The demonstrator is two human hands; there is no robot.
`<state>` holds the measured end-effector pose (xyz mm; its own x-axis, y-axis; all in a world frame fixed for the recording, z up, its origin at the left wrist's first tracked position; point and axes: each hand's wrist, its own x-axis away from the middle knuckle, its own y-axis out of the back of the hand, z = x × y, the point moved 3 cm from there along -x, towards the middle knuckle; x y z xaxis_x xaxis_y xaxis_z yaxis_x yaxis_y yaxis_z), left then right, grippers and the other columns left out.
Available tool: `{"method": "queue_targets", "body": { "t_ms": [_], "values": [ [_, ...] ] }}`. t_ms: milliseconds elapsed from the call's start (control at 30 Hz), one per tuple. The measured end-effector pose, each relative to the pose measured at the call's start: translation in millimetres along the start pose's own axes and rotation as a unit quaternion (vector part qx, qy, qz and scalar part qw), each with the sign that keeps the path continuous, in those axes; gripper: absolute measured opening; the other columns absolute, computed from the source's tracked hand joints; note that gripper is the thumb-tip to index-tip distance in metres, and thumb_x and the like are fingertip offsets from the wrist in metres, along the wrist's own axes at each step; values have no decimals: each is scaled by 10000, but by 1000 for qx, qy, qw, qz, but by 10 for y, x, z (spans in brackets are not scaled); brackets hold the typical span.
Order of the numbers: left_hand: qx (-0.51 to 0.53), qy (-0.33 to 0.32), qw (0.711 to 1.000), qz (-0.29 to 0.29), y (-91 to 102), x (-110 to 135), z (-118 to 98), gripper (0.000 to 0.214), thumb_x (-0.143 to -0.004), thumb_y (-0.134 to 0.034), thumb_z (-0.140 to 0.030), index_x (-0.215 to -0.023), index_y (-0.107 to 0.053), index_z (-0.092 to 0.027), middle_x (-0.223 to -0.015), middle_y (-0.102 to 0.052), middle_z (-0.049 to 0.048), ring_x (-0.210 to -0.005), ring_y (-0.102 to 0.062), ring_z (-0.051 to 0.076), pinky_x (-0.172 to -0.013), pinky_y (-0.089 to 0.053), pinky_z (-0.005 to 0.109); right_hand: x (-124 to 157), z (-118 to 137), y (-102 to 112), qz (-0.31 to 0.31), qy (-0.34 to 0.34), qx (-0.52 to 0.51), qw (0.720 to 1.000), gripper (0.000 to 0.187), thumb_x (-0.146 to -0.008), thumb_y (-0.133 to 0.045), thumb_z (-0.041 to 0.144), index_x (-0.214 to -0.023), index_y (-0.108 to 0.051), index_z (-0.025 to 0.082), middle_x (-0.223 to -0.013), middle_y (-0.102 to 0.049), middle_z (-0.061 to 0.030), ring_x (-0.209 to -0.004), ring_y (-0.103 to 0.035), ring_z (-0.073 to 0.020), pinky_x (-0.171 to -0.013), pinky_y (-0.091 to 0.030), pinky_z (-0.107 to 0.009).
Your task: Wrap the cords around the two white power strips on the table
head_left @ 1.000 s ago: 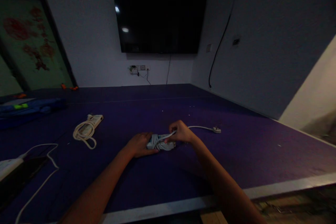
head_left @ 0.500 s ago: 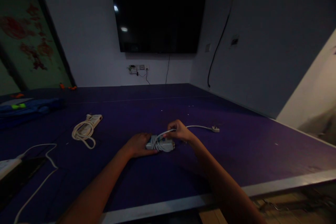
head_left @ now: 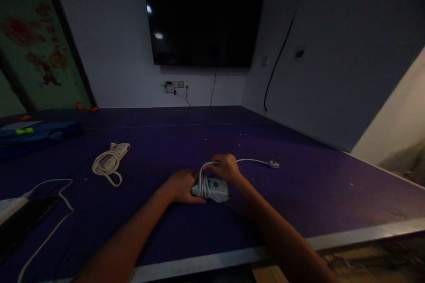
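Observation:
A white power strip (head_left: pixel 219 189) lies on the purple tabletop, its pale cord wound in several turns around its left half. My left hand (head_left: pixel 184 185) grips the strip's left end, thumb along the near side and fingers on the far side. Above the strip, my right hand (head_left: pixel 228 168) pinches the cord (head_left: pixel 207 166), which rises in a loop from the windings. From the right hand the free cord runs right to a plug (head_left: pixel 273 164) lying on the table.
Back left lies a second power strip (head_left: pixel 124 150) with a loosely coiled cord. Farther left are a blue cloth item (head_left: pixel 49 131), a dark flat object (head_left: pixel 29 219) and a white cable (head_left: pixel 49 234). A television (head_left: pixel 206 22) hangs on the wall. The table's pale edge (head_left: pixel 199 261) runs in front.
The strip and both hands sit slightly lower and farther right in view. The cord by my right hand now arches higher, in a loop over the windings.

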<state>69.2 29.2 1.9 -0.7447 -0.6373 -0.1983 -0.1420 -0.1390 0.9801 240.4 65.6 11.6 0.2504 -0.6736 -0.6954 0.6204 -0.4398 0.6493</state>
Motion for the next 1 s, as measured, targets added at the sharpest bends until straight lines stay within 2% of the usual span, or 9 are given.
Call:
{"method": "queue_targets", "body": {
  "t_ms": [133,300,433,567,700,800,900,1000],
  "values": [
    [-22,1,1000,-11,58,0,-56,621,-643,-590,-653,-971,-619,-127,-957,-673,142,-835,-642,272,-763,-488,351,12,15,53,-46,20,62,997,473,-729,-602,583,-505,-570,167,-488,-537,7,-468,-455,-83,-495,-222,-219],
    [-13,-12,1000,-3,15,-5,-102,605,-649,-575,-671,-923,-636,-135,-936,-677,139,-816,-644,260,-741,-486,336,33,53,13,-63,53,74,994,504,-771,-551,566,-467,-518,166,-466,-505,5,-446,-419,-76,-491,-222,-217],
    [3,-20,1000,-4,-45,-27,-102,652,-618,-589,-695,-989,-622,-160,-974,-675,131,-859,-636,259,-760,-478,332,38,52,-16,-58,63,54,995,510,-757,-562,577,-465,-499,164,-460,-487,14,-438,-397,-72,-487,-215,-217],
    [3,-16,1000,-21,-35,-42,-97,683,-601,-571,-734,-963,-623,-157,-952,-671,135,-847,-630,262,-766,-474,343,21,-4,13,-47,38,49,997,482,-743,-587,573,-497,-523,163,-487,-506,10,-460,-425,-79,-498,-223,-216],
    [-31,-17,998,-49,7,-24,-109,827,-589,-493,-801,-1015,-595,-99,-918,-653,173,-836,-617,300,-764,-470,393,-6,-45,42,-21,13,55,998,467,-777,-556,546,-506,-534,166,-518,-536,-4,-492,-456,-89,-512,-231,-218],
    [-40,-22,996,-73,18,2,-121,896,-600,-415,-834,-1062,-571,-83,-914,-643,181,-841,-607,308,-779,-458,412,-22,-53,44,0,4,64,998,463,-745,-586,561,-501,-541,169,-519,-541,-2,-494,-452,-91,-512,-224,-221],
    [-39,-9,994,-100,26,27,-112,1026,-585,-386,-854,-1234,-464,-63,-974,-633,191,-869,-600,301,-799,-447,404,-29,-55,37,13,-4,65,998,461,-723,-610,564,-494,-545,169,-504,-535,4,-482,-438,-87,-506,-211,-222],
    [-36,10,991,-125,42,50,-85,1173,-564,-365,-872,-1387,-257,-43,-1002,-628,193,-890,-596,300,-808,-444,400,-29,-49,23,30,-9,61,998,451,-731,-611,553,-503,-555,168,-492,-532,11,-472,-431,-83,-508,-207,-219]
  ]
}}
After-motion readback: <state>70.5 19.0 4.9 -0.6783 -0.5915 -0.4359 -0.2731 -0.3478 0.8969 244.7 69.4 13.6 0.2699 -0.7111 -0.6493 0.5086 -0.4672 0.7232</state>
